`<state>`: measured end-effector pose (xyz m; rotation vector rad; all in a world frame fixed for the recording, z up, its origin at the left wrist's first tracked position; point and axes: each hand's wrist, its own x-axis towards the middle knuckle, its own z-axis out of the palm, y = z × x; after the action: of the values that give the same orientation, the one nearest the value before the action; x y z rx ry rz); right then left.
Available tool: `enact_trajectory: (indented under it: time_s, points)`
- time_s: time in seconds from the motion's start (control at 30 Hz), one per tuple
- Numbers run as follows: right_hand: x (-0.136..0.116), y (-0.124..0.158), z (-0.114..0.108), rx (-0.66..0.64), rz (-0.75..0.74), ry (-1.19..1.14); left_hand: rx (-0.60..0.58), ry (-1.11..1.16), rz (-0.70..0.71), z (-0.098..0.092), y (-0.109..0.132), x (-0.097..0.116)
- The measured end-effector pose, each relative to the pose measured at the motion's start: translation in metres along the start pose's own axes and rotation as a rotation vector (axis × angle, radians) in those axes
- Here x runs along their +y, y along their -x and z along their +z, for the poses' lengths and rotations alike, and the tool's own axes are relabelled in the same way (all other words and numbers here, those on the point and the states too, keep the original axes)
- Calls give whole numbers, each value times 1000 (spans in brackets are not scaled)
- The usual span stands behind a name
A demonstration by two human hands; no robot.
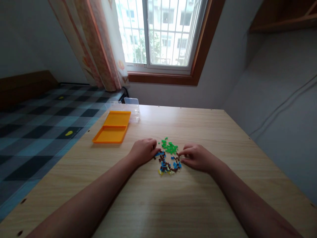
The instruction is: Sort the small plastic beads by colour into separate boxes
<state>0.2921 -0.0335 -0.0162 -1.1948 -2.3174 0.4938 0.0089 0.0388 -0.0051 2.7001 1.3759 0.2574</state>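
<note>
Left hand (143,151) and right hand (196,158) flank loose bricks at the middle of the wood-grain table (168,205). The left has its fingers curled, and whether it pinches a piece I cannot tell; the right's thumb and forefinger stand apart beside a few brown pieces (178,158). The tabletop looks smooth, so a careless sweep of a forearm could send small parts skidding, though they lie well in from the edges.

Toward the far left, the orange case (110,134) lies unfolded with its shallow walls up; a wide swing of the left arm could knock it. Just behind it stands the clear plastic box (133,110), pale enough against the wood to be clipped unnoticed.

Between the hands, the green pile (170,148) sits just beyond the mixed cluster (162,167) of blue, brown and yellow. So little space parts them that a fingertip dragged too far would likely blend the colours.

Smallest of all, a stray green bit (158,143) rests just beside the left fingers, where a slight shift of the knuckles could cover it or flick it away.
</note>
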Motion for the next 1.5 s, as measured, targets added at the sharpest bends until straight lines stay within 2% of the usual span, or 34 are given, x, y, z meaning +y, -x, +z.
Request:
enact_trajectory:
  time_s: [0.17,0.3,0.47,0.57,0.77,1.0,1.33,1.5]
  points:
    - [-5,-2,8,14,-68,-1,-21,7,97,2,0,5]
    - [0,-1,4,30,-30,23,-7,38,113,0,2,5]
    - [6,0,0,21,32,16,-18,174,304,-2,4,5]
    - [2,-1,2,18,12,14,-41,184,357,-3,5,7]
    - [-4,-1,6,-15,-37,-14,-65,297,368,-3,6,5]
    - [3,0,5,5,2,-43,14,315,299,-1,6,-3]
    - [-4,0,4,-56,-22,-59,-63,290,377,-4,7,-1]
    - [4,3,2,7,25,-39,-55,306,348,-7,8,-3]
